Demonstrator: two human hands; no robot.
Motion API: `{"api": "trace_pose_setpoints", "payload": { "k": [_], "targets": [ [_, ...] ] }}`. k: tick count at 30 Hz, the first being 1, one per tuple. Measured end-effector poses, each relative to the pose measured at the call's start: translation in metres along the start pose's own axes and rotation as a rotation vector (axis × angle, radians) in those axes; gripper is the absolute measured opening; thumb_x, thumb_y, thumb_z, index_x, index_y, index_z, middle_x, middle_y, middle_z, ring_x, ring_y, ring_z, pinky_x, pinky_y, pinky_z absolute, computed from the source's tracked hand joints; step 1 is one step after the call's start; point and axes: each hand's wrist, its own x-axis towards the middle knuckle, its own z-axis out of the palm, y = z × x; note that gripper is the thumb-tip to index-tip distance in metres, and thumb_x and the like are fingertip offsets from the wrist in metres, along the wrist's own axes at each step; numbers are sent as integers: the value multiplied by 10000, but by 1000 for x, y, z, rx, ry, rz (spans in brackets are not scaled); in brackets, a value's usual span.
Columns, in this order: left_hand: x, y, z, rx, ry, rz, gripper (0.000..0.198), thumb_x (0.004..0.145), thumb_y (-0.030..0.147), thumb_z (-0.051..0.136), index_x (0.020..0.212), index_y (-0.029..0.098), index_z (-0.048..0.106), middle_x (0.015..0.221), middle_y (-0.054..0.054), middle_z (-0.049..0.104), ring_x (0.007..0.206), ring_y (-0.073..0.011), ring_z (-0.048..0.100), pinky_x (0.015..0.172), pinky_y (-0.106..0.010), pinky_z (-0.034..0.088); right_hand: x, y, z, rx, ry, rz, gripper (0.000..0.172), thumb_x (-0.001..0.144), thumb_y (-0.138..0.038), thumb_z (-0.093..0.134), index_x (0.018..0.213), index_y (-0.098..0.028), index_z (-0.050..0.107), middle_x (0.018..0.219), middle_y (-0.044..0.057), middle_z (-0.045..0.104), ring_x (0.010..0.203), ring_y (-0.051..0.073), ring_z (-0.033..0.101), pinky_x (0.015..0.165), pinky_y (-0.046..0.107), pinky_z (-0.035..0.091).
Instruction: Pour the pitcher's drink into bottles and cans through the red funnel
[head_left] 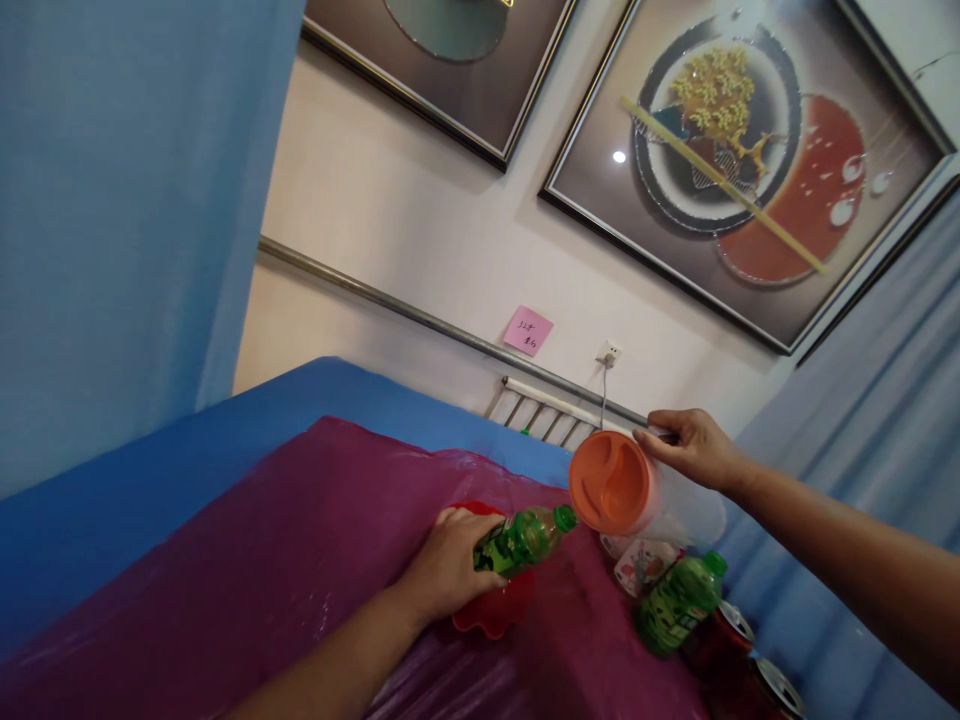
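Observation:
My left hand (pixel 450 560) is closed around a small plastic bottle (pixel 517 540) with a green label and a green cap. It holds the bottle tilted, cap toward the right, over a red wavy-edged dish (pixel 491 610) on the table. My right hand (pixel 697 447) grips what looks like the handle of a translucent jug with an orange lid (pixel 611 485); the lid faces me and the handle is mostly hidden. Below the jug stand a patterned white and pink container (pixel 645 565) and a second green bottle (pixel 679 605).
Two dark red cans (pixel 769 690) stand at the lower right. A crumpled purple plastic sheet (pixel 300 540) covers much of the blue table (pixel 330 385). Behind are a metal rail (pixel 420 315), a plugged-in socket (pixel 608 352) and a pink note (pixel 528 330). Blue curtains (pixel 135 220) hang at both sides.

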Motion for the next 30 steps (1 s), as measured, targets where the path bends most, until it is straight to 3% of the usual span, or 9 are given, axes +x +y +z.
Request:
{"api": "trace_pose_setpoints", "payload": {
  "k": [30],
  "targets": [
    [0,4,-3,9,-2,7,633,647,344,865,1244,265,669,1178,-43,727,1103,-300,619,1027,-441,385,3,-6,-2,14,1,-20,507,875,-531,584,575,-236,302,580,-58,235,552,100,236,489,263,182]
  ]
}}
